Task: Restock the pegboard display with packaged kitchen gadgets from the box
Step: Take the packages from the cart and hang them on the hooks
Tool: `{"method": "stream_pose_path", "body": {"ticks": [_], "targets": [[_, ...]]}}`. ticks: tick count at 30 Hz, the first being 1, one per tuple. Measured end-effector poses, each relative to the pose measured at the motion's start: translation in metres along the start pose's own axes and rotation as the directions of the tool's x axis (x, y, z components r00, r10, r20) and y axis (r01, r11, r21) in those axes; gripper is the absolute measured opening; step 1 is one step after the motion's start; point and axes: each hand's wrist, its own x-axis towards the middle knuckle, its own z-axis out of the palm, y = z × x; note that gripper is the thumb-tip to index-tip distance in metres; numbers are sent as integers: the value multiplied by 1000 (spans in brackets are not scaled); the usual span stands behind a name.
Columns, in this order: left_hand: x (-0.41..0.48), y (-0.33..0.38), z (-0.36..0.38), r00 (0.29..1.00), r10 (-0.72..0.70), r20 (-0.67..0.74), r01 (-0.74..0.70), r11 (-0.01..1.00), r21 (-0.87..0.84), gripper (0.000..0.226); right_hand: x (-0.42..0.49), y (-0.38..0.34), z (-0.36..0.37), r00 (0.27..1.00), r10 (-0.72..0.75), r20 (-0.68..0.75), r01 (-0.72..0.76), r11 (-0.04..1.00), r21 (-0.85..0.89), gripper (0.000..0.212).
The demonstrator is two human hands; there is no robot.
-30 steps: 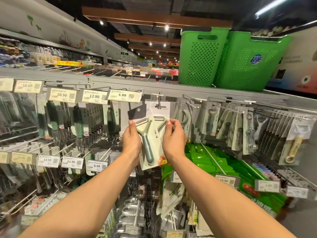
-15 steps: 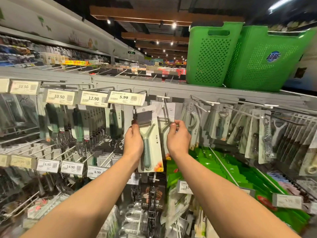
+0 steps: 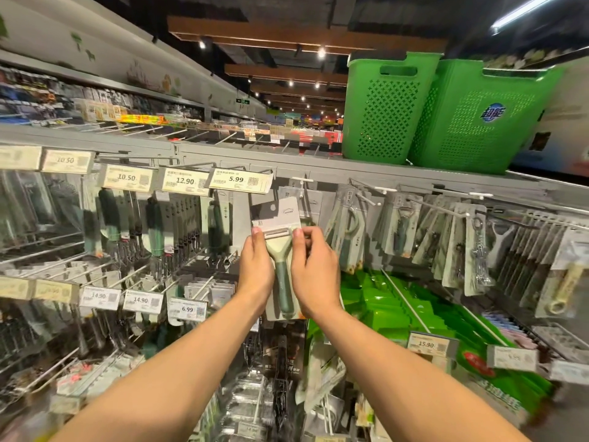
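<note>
Upright, peeler pack (image 3: 281,250), blade end up

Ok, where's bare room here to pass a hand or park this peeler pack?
Bare back panel shows between the 5.99 tag and the peeler pack. The top ledge left of the green baskets looks bare. Carded gadgets crowd the hooks to the right.

Matt card backs the peeler package (image 3: 280,218); glossy perforated plastic laundry baskets (image 3: 390,110) upper right; metal peg hooks (image 3: 408,301).
</note>
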Motion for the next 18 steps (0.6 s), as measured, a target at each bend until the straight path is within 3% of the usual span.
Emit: {"method": "stream_pose_path", "body": {"ticks": [8,18], "targets": [[2,13,11,992,103,75,-107,993,47,46,5,1,-15,993,88,-78,-86,996,27,26],[11,18,11,983,119,143,-133,987,93,35,15,5,-13,986,163,-46,-159,985,74,25]]}}
